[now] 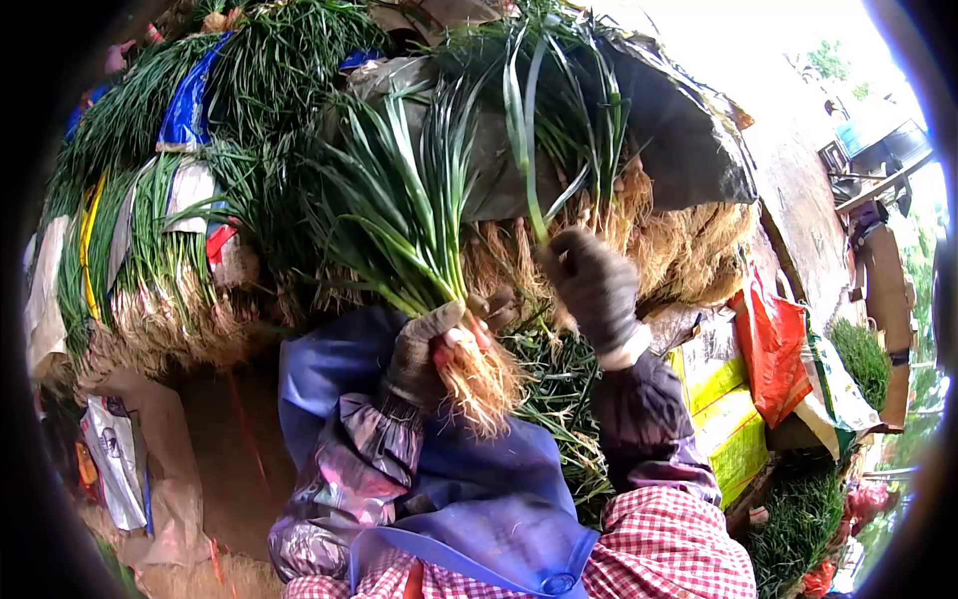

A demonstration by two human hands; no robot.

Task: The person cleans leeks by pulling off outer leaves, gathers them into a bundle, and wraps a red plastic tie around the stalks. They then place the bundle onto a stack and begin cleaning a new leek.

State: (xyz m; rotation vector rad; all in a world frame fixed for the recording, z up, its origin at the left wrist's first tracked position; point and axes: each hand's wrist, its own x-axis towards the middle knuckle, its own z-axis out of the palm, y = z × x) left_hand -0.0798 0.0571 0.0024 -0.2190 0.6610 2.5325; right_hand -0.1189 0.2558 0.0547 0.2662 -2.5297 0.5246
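My left hand (424, 354), in a dirty grey-brown glove, is wrapped round a bunch of green garlic (424, 215). Its long flat leaves fan upward, and reddish-white bulbs with tangled tan roots (479, 384) stick out beside the fist. Higher and to the right, my right hand (597, 290), gloved too, is closed on the lower end of a single green garlic stalk (527, 150) whose pale leaf stands upright. Behind that hand lies a pile of more green garlic (589, 110), roots toward me, partly under a grey sheet (689, 135).
A blue apron (489, 479) covers my lap. Stacked bundles of green garlic (160, 260) fill the left side. Loose leaves (564, 399) lie between my arms. To the right are a red bag (773, 349) and a yellow sack (720, 419); a cardboard piece (886, 309) stands farther off.
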